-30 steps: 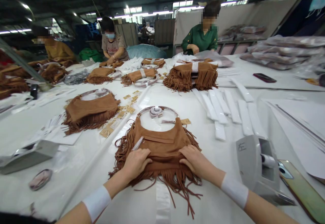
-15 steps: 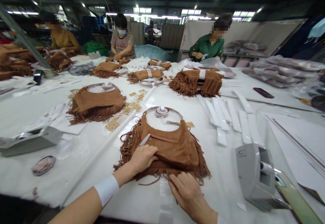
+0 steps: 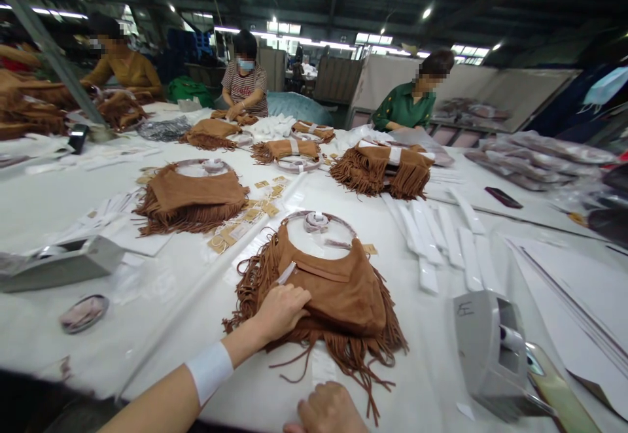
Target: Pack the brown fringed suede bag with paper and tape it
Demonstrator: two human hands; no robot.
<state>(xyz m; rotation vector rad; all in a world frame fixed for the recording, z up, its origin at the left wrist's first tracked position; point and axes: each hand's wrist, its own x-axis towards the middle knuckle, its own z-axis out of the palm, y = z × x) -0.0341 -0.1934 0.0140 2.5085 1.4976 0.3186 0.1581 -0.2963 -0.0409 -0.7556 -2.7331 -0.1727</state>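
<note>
A brown suede fringed bag (image 3: 338,289) lies flat on the white table (image 3: 59,197) in front of me, its wrapped strap curving away at the far side. My left hand (image 3: 281,311) presses down on the bag's lower left part, fingers spread over the folded edge. My right hand (image 3: 326,410) is at the bottom edge of the view, fingers curled at the near end of a white paper strip (image 3: 321,364) that runs under the bag's fringe. Whether it pinches the strip is hidden.
A grey tape dispenser (image 3: 490,351) stands to the right, another (image 3: 59,263) to the left. White strips (image 3: 441,237) lie beyond. More fringed bags (image 3: 191,197), (image 3: 383,168) and tan tags (image 3: 245,214) cover the table. Three people work at the far side.
My right hand left the bag's lower right and drew back toward me to the strip's near end. The left hand stayed on the bag. The view tilted up slightly.
</note>
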